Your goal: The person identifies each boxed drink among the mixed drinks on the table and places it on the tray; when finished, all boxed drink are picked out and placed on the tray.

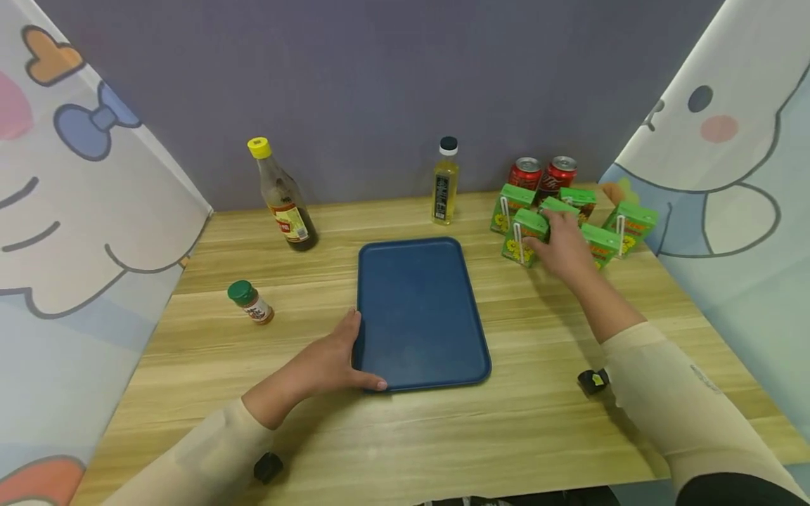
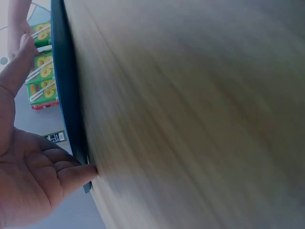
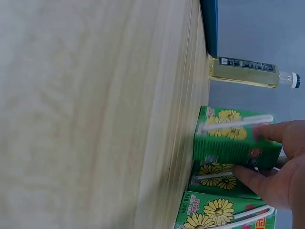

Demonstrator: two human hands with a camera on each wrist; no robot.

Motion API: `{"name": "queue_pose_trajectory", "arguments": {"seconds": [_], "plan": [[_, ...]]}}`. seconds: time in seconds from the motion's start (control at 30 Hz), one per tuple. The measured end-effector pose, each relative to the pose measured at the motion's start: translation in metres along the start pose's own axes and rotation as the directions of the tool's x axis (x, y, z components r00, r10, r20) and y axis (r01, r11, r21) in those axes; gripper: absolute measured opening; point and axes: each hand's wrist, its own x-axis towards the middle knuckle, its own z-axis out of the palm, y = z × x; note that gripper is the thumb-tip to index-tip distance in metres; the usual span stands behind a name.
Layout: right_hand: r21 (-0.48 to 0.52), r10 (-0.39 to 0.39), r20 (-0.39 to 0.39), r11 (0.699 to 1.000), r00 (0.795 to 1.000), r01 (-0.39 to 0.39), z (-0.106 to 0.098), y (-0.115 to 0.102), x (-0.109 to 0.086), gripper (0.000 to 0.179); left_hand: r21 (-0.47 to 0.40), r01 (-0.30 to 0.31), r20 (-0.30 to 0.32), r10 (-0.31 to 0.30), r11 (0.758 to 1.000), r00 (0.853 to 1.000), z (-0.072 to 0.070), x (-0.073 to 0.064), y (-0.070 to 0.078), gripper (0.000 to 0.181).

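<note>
A dark blue tray [image 1: 418, 309] lies on the wooden table. My left hand [image 1: 329, 362] is spread across its near left corner, thumb over the near rim and fingers along the left edge. In the left wrist view, fingertips [image 2: 88, 172] touch the tray [image 2: 71, 95] near the tabletop. My right hand [image 1: 563, 246] is among several green drink cartons with white straws, at the right. It pinches the front left carton [image 3: 238, 124], seen in the right wrist view with a finger on either side. Other cartons [image 1: 633, 223] stand close around; the hand hides part of the middle ones.
Two red cans [image 1: 557, 176] stand behind the cartons. An oil bottle [image 1: 445, 183] stands behind the tray. To the left are a soy sauce bottle [image 1: 287, 204] with a yellow cap and a small green-capped jar [image 1: 252, 302]. Purple and cartoon-printed panels enclose the table.
</note>
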Motion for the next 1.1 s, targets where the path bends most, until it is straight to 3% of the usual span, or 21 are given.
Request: {"name": "queue_pose_trajectory", "arguments": {"seconds": [0.2, 0.37, 0.7, 0.87, 1.1], "plan": [[0.052, 0.005, 0.077, 0.999, 0.997, -0.009, 0.003, 0.003, 0.008, 0.078, 0.063, -0.009, 0.036, 0.006, 0.998, 0.999, 0.000, 0.000, -0.003, 0.136], [0.133, -0.011, 0.079, 0.991, 0.997, 0.000, 0.003, -0.003, 0.012, 0.074, 0.078, 0.000, 0.045, -0.004, 0.997, 0.999, 0.001, 0.001, -0.002, 0.136], [0.254, -0.080, 0.120, 0.966, 0.990, 0.048, 0.004, -0.063, 0.027, 0.066, 0.112, -0.002, 0.050, -0.004, 0.994, 0.999, 0.000, 0.002, -0.002, 0.134], [0.304, -0.122, 0.172, 0.950, 0.977, 0.065, 0.020, -0.092, 0.036, 0.060, 0.125, -0.008, 0.050, 0.002, 0.992, 0.999, 0.000, 0.002, -0.001, 0.133], [0.361, -0.230, 0.187, 0.920, 0.955, 0.151, 0.060, -0.117, 0.039, 0.051, 0.112, -0.006, 0.053, 0.000, 0.994, 0.999, 0.000, 0.001, 0.000, 0.132]]}}
